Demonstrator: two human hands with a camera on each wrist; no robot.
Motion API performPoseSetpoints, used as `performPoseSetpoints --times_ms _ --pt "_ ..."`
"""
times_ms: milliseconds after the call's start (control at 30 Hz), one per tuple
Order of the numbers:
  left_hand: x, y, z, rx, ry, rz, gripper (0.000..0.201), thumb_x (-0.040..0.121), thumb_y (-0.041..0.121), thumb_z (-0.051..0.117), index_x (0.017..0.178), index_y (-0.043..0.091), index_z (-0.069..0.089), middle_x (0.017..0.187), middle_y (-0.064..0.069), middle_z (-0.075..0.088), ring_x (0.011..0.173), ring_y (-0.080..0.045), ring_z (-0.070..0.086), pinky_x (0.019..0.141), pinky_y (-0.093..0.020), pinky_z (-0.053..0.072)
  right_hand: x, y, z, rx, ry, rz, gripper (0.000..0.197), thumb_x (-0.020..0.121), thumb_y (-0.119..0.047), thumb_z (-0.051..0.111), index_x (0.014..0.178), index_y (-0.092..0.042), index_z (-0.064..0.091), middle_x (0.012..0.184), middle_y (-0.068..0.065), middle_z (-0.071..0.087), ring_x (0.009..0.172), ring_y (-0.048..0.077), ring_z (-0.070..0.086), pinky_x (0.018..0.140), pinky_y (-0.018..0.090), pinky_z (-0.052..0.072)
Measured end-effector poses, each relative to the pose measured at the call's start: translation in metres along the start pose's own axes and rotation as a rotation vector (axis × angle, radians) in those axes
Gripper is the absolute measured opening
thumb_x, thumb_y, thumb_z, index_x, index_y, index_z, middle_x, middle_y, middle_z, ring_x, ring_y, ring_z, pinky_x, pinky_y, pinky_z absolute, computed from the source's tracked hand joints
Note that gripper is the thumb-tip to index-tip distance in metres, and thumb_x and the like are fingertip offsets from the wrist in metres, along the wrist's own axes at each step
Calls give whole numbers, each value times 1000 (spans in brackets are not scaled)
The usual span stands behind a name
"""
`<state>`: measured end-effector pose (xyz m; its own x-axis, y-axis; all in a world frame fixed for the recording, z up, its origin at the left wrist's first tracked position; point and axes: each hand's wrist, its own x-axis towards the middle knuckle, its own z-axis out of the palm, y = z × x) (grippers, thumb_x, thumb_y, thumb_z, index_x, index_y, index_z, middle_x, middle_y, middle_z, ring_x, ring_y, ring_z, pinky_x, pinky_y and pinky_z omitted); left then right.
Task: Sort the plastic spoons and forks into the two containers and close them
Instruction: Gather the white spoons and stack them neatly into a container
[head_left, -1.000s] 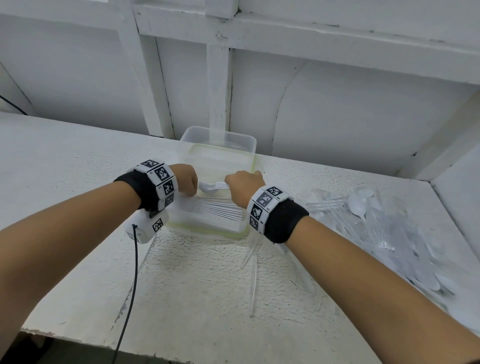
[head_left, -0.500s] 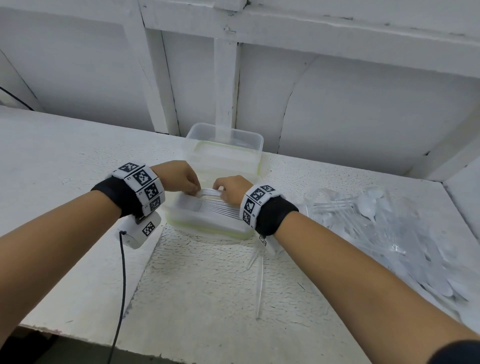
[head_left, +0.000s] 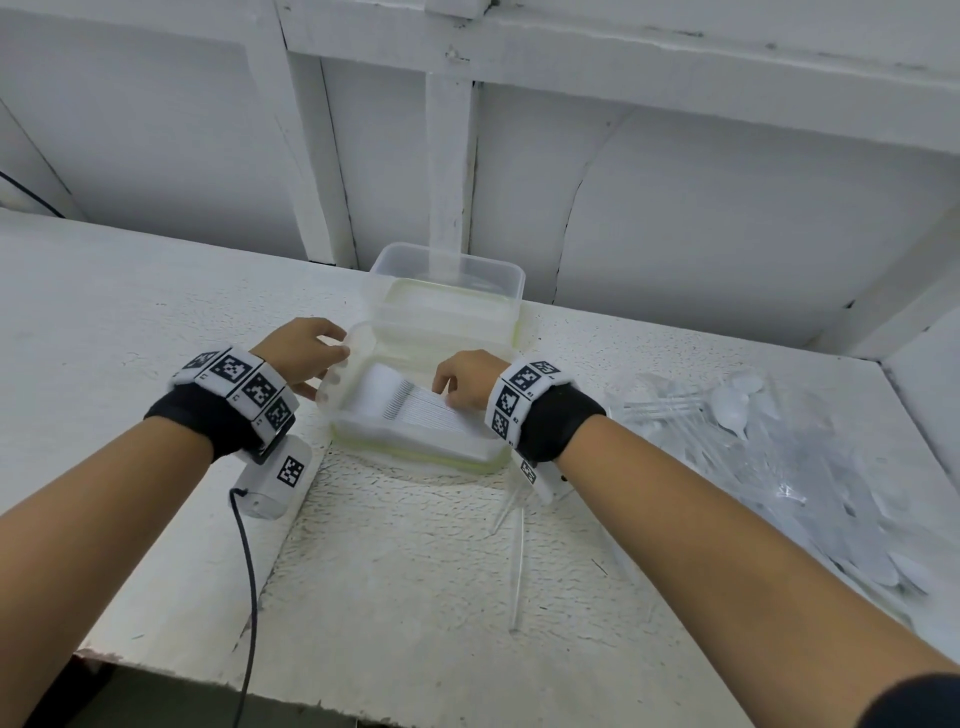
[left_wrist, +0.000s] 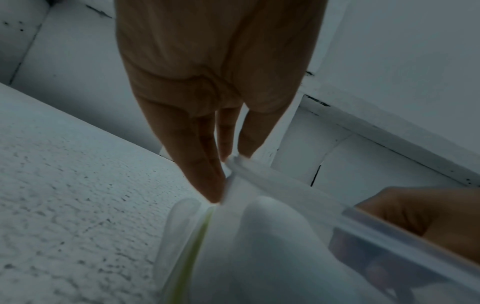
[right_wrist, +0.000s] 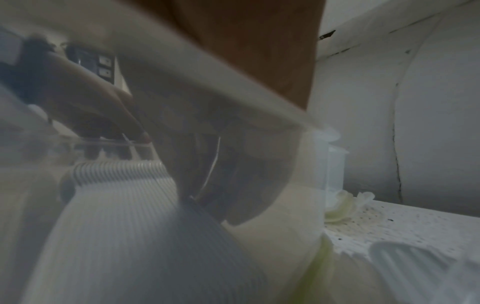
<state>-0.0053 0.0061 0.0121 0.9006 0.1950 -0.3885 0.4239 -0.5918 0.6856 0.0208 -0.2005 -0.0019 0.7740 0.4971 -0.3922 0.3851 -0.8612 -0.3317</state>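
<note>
Two containers sit on the tabletop (head_left: 415, 571), near container (head_left: 415, 457) full of stacked forks (head_left: 415, 410). My left hand (head_left: 301, 353) pinches its left rim, fingers mostly straight; my right hand (head_left: 467, 382) curls onto the forks. Far container (head_left: 447, 270) is behind, loose spoons (head_left: 779, 467) piled right.

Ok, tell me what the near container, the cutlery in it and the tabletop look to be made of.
Near container: translucent plastic, slightly frosted, since the contents show blurred through its wall; a yellow-green strip, perhaps a seal, runs along its base.
Stacked cutlery: white plastic, thin moulded handles lying in tight ribs.
Tabletop: hard, matt, white-painted surface with a pebbled texture; what lies beneath the paint cannot be told.
</note>
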Motion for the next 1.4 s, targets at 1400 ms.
performPoseSetpoints --times_ms 1400 --pt "-50 207 264 501 -259 680 36 95 18 44 130 9 52 132 -6 54 122 -22 48 98 -25 35 -243 218 -12 135 320 410 30 96 -21 48 121 -13 62 117 8 63 106 19 57 87 21 37"
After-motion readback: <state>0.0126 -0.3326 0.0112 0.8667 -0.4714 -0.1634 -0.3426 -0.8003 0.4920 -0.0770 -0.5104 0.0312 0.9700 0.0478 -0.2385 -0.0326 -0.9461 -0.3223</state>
